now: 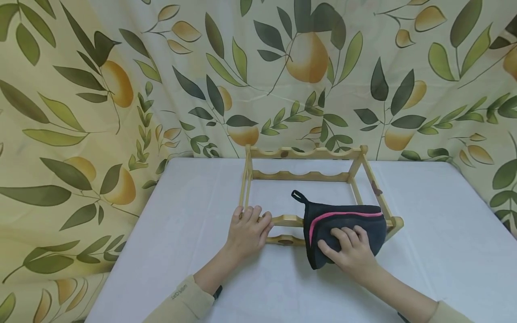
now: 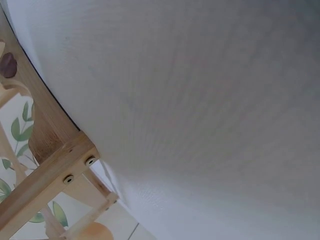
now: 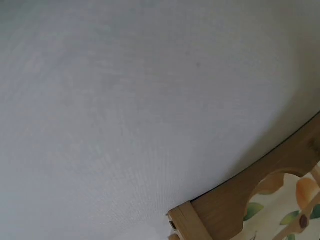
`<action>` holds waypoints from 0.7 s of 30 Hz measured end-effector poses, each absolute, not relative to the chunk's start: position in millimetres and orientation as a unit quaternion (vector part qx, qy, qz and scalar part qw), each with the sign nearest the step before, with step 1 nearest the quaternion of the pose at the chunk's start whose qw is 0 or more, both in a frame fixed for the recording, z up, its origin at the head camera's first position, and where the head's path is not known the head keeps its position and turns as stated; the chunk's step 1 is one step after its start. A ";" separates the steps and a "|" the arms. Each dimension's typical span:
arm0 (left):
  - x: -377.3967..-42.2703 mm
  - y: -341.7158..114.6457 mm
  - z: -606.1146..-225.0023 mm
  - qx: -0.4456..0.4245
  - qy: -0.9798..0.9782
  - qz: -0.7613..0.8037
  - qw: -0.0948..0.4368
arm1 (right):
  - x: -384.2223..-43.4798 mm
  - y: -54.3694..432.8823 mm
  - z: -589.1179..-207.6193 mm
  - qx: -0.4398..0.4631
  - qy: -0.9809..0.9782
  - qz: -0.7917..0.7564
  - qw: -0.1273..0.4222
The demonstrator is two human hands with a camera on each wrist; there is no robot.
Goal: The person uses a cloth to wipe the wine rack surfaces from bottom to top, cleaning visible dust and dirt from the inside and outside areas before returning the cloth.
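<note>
A light wooden rack with scalloped rails stands on the white-covered table. My left hand grips its front left corner, fingers bent over the top rail. Over the rack's front right part lies a dark fabric pouch with a pink curved trim and a black loop at its upper left. My right hand holds the pouch from the front, its fingers bent and spread over the fabric. Both wrist views show the rack's lower parts, a leg with two screws and a scalloped rail, but neither hand.
A white cloth covers the table. Behind it and on the left hangs a curtain printed with leaves and orange fruit. The rack's back rails stand near the table's far edge.
</note>
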State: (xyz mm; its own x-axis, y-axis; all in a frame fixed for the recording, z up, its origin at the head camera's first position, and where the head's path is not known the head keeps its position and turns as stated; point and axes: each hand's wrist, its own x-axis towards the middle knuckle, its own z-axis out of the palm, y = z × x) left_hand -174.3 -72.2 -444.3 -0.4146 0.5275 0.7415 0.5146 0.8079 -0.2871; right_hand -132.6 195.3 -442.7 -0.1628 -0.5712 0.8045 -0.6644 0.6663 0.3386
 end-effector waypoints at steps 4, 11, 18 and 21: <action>-174.4 -72.4 -444.0 -0.309 -0.841 0.009 0.445 | -130.4 195.6 -446.7 0.396 -0.767 0.032 0.503; -174.5 -72.8 -444.3 -0.311 -0.840 0.014 0.444 | -124.3 202.5 -455.1 0.396 -0.781 0.029 0.481; -175.1 -72.7 -443.9 -0.308 -0.841 0.018 0.446 | -125.0 205.0 -449.6 0.403 -0.771 0.082 0.487; -175.2 -72.7 -444.6 -0.306 -0.839 0.021 0.449 | -127.5 202.4 -444.7 0.403 -0.771 0.106 0.481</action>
State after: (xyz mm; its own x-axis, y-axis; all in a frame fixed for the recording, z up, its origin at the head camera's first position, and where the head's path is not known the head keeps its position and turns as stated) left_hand -175.2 -72.7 -444.6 -0.4098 0.5325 0.7406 0.4941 0.8120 -0.3105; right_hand -127.5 202.4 -444.7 -0.2113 -0.5198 0.8277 -0.7243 0.6519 0.2245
